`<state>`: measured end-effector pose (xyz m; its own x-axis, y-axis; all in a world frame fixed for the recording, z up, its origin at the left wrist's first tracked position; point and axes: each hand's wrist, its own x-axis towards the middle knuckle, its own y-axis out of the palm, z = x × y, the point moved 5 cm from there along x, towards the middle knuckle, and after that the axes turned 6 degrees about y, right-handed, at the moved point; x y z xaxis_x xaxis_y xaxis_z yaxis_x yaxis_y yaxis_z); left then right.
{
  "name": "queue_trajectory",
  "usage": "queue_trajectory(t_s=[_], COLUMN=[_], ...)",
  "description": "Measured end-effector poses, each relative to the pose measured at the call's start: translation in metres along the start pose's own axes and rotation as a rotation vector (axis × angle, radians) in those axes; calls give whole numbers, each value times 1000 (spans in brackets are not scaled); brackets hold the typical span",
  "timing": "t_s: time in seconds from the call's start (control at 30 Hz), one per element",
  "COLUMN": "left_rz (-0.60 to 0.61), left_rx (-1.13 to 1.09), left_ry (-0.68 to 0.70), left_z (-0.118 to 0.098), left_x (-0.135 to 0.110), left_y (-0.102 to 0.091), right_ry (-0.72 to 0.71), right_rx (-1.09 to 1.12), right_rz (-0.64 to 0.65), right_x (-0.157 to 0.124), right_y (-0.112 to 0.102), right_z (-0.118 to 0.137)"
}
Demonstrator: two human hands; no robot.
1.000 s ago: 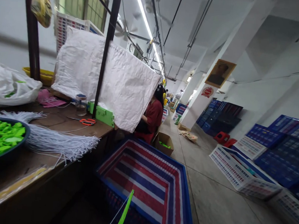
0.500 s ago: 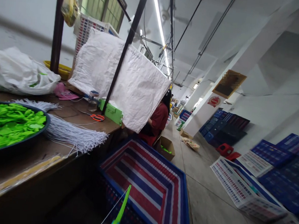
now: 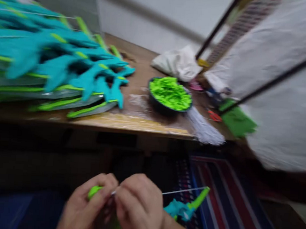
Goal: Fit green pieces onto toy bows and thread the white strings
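Both our hands meet bottom centre — left hand point(image 3: 86, 207) pinching a small lime-green plastic piece point(image 3: 94, 191), right hand point(image 3: 138, 206) pinching a thin white string point(image 3: 179, 191).

— The view drops from the long aisle down to the bench; the seated worker in red and the stacked blue crates are out of sight now.

— And both hands show up at the bottom, which they don't a second ago.

— Right. The left hand point(image 3: 85, 207) pinches a small green piece point(image 3: 94, 191), the right hand point(image 3: 139, 207) meets it, fingertips together.

— The teal and green toy point(image 3: 185, 207), only a tip at the edge before, now hangs just right of that hand, a white string point(image 3: 181, 190) running to it.

— A heap of teal pieces point(image 3: 54, 58) comes into view on the left; the bowl of green parts point(image 3: 170, 94) sits farther off.
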<state>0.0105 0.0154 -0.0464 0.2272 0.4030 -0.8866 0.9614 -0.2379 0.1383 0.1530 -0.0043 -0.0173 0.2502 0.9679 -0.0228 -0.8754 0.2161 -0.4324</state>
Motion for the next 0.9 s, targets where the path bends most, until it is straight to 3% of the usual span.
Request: queue_trajectory(t_s=[0.07, 0.23, 0.47, 0.7, 0.9], left_rz=[-56, -192, -407, -606, -602], left_rx=[1, -96, -135, -127, -111], left_ry=[53, 129, 199, 325, 391], left_z=[-12, -31, -50, -55, -56], left_x=[-10, -25, -53, -91, -114], left_y=[-14, -28, -57, -69, -59], right_ry=[30, 67, -113, -154, -153], right_rx=[166, 396, 441, 581, 684], right_rz=[-42, 66, 104, 195, 163], right_x=[7, 24, 44, 54, 46], right_y=[13, 39, 66, 71, 53], right_z=[-1, 16, 52, 88, 102])
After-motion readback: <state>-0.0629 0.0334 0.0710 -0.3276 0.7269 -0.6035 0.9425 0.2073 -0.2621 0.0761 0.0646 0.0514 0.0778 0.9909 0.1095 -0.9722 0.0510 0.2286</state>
